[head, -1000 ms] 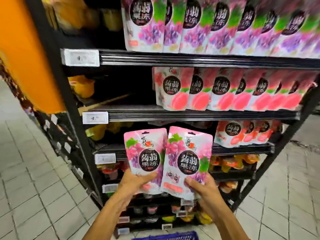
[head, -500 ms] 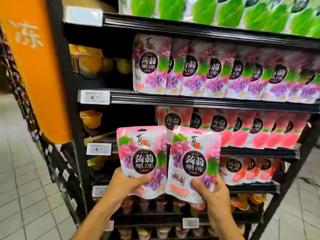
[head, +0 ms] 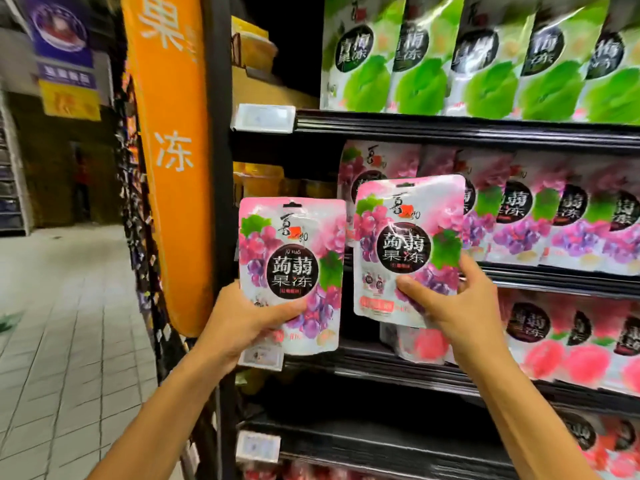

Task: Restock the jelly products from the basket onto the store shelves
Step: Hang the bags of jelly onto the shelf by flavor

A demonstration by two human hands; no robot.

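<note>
I hold two pink-and-purple grape jelly pouches upright in front of the shelves. My left hand (head: pixel 239 323) grips the bottom of the left pouch (head: pixel 292 261). The right pouch (head: pixel 408 237) is held higher, with my right hand (head: pixel 457 306) pinching its lower right corner. That pouch overlaps the left end of the row of matching grape pouches (head: pixel 554 216) on the second shelf (head: pixel 561 278). The basket is out of view.
Green-grape pouches (head: pixel 485 57) fill the top shelf and peach pouches (head: pixel 561 337) the shelf below the grape row. An orange banner (head: pixel 169 161) hangs on the black upright at the left. Tiled aisle floor (head: pixel 62 306) lies to the left.
Both hands have lifted the pouches from the lower shelves up to the grape row. The right pouch has moved higher and away from the left one.
</note>
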